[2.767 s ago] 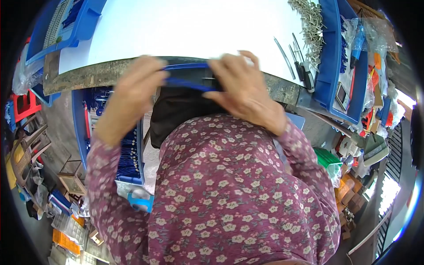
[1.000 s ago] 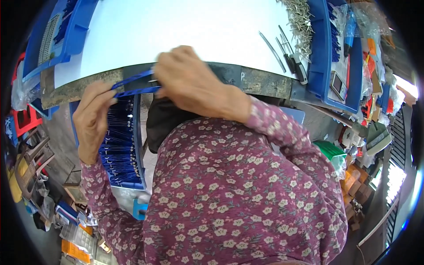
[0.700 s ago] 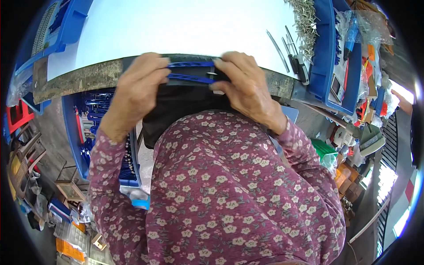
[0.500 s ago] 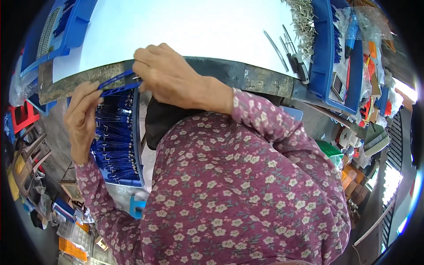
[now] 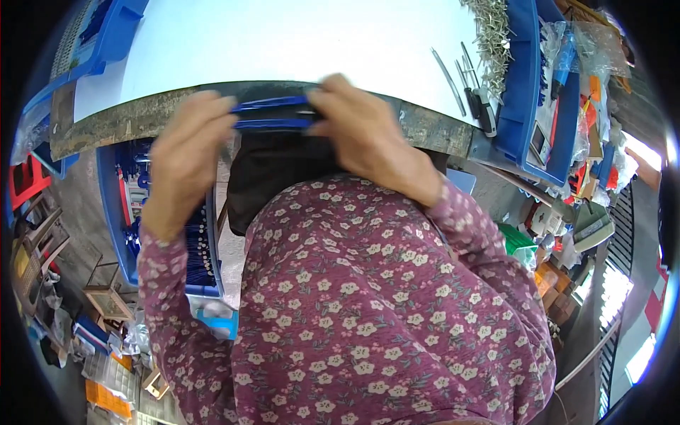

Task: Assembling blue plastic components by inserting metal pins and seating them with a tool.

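Left hand [image 5: 185, 145], right hand [image 5: 368, 127] shifted rightward from moment ago; more of blue strips [image 5: 273, 123] exposed between

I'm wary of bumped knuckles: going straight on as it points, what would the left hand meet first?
Probably the worn, dark table edge; depth is unclear, so the left hand might clear it.

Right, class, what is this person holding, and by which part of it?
Blue strips: the left hand holds their left ends, the right hand their right ends. Blur hides exactly how the fingers grip.
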Motion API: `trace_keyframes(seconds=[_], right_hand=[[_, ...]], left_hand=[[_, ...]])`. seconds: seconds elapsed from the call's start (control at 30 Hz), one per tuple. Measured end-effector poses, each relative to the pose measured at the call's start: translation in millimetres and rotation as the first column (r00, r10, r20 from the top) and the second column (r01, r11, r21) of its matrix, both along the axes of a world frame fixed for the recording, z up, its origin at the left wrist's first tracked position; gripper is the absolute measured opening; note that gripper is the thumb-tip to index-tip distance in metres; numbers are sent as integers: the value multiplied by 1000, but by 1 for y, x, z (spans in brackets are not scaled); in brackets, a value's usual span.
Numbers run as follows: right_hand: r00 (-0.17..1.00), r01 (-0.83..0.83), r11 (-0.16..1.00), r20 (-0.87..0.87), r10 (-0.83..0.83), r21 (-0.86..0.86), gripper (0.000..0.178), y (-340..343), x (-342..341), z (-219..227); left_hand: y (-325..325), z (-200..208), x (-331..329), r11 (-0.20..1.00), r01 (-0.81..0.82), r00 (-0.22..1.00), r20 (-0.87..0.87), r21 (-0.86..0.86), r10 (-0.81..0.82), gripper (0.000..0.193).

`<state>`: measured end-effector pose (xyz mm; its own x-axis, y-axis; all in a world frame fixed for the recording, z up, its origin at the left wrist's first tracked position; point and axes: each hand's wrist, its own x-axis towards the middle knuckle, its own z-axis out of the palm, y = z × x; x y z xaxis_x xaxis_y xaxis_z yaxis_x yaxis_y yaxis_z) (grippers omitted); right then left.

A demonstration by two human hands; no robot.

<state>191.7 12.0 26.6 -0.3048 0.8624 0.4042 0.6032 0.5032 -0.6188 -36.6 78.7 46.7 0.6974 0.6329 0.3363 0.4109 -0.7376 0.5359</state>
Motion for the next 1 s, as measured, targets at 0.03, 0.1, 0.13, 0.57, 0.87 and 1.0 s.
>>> trace_keyframes(seconds=[0.03, 0.1, 0.13, 0.57, 0.87, 1.0], right_hand=[[998, -53, 995, -39, 57, 84, 29, 11, -18, -8], [993, -111, 993, 54, 108, 49, 16, 31, -54, -2], [991, -128, 987, -11, 130, 95, 17, 39, -65, -2], [981, 102, 989, 176, -83, -104, 35, -21, 31, 18], [992, -105, 993, 75, 100, 61, 25, 47, -57, -2], [993, -47, 997, 104, 52, -55, 26, 12, -17, 2]], left_hand=[[5, 0, -18, 999, -38, 999, 23, 2, 38, 20], [5, 2, -55, 977, -184, 983, -10, -110, 184, 21], [3, 7, -62, 948, -262, 965, -30, -182, 261, 21], [0, -11, 41, 985, 159, 971, 193, -66, -144, 15], [8, 8, -54, 965, -191, 981, 7, -179, 196, 19], [1, 14, -18, 989, -26, 999, 23, -143, 30, 19]])
